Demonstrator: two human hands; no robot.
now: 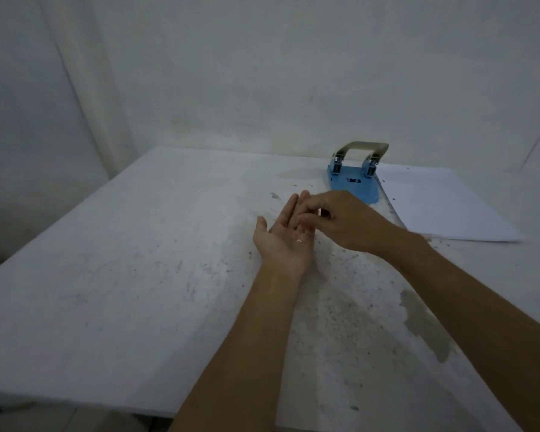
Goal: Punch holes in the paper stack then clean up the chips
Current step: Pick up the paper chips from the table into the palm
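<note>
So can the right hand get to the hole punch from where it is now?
Probably yes. The right hand is over the open left palm, and the blue hole punch sits just beyond it on the table, with nothing between them.

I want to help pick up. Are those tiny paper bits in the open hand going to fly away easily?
Probably: the paper chips look tiny and thin, so a breath could scatter them. The left hand lies open and flat, so tilting it would likely spill them. They look fiddly for the right hand to pinch.
</note>
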